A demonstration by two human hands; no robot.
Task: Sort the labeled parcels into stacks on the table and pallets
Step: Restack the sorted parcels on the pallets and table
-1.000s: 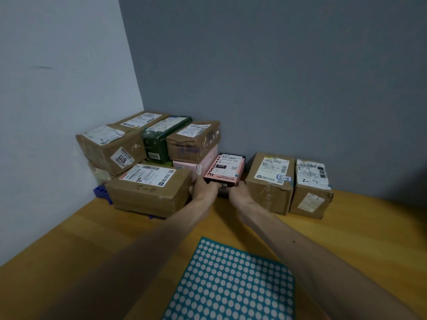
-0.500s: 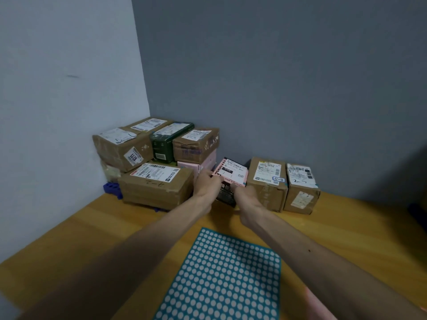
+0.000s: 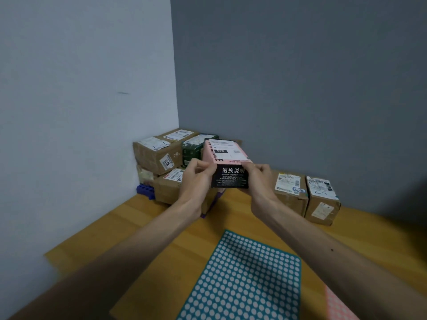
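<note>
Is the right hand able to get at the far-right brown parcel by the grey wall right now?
Probably not at once: the right hand grips the pink parcel together with the left hand. The way itself looks free; the brown parcel stands on the table with nothing in front of it.

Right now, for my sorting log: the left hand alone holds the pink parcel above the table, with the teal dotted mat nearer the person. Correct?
No. The head view shows both: left hand and right hand hold the pink parcel above the table, with the teal dotted mat nearer the person.
</note>
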